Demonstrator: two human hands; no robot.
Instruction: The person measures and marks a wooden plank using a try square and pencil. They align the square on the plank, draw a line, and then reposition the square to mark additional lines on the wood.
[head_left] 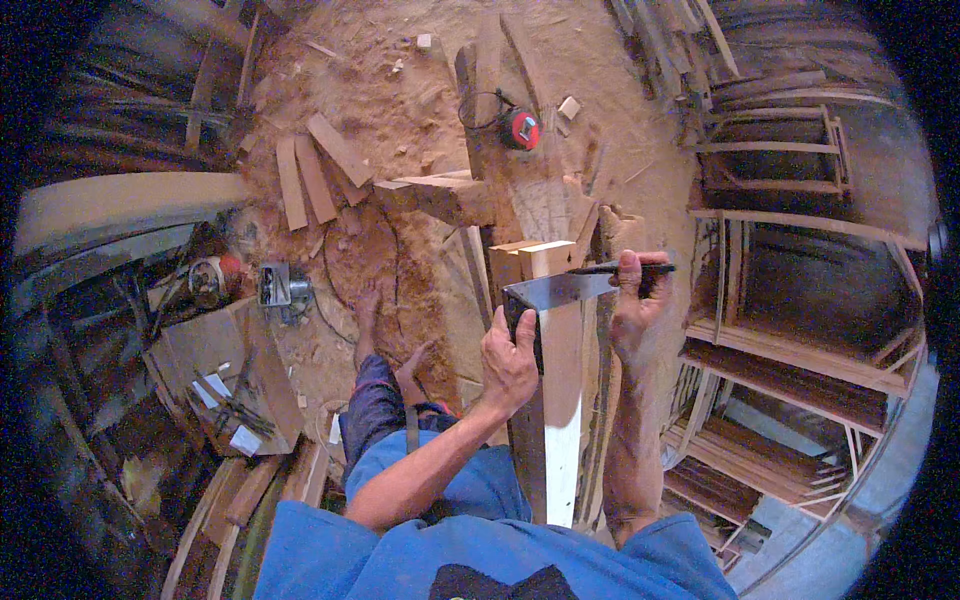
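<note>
A long squared wooden beam point(562, 365) lies in front of me, pointing away, with a cut, notched end point(532, 258) at its far side. Across its top rests a try square point(568, 291), its dark stock along the beam's left edge and its metal blade reaching right. My left hand point(510, 365) is closed on the stock, pressing it to the wood. In my right hand point(640, 300) a slim dark pencil point(655, 267) is pinched, its tip pointing left along the blade's far edge. Whether the tip touches the wood I cannot tell.
A red-and-black power tool point(520, 128) sits on a plank beyond the beam. Several loose boards point(320, 175) lie on the sawdust-covered floor. At left stands a wooden box point(240, 375) with tools on top. Wooden frames point(800, 300) line the right side.
</note>
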